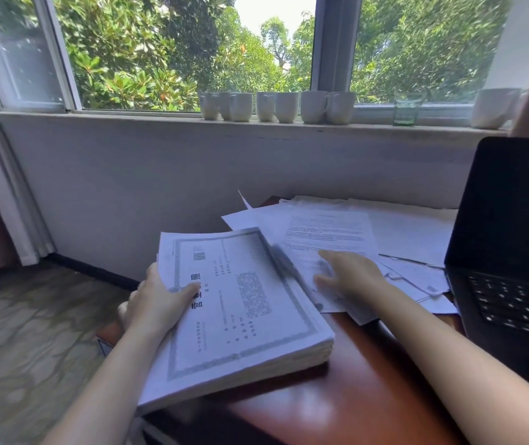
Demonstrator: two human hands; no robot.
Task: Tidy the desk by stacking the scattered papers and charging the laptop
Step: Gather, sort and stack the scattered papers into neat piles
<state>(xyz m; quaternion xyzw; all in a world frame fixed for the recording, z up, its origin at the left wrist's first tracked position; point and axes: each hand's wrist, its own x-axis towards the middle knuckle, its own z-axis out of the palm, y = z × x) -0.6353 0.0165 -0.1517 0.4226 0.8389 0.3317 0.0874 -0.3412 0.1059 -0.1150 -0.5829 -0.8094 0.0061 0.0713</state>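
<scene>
Thick paper stack [243, 316] overhangs the left edge of the worktop [353, 396]; left grip [157, 303] pinches its left side, thumb on top; right grip [349, 274], fingers spread, rests on loose sheets [330, 232] scattered beside the open, dark-screened laptop [513, 236] at far right.

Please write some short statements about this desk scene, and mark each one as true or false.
1. The black laptop stands open with a dark screen. True.
2. The left hand grips the thick stack of white printed papers. True.
3. The right hand rests on the laptop keyboard. False: it touches the loose white sheets on the reddish-brown wooden desk.
4. The white ceramic mugs stand on the desk. False: they stand in a row on the grey windowsill.
</scene>
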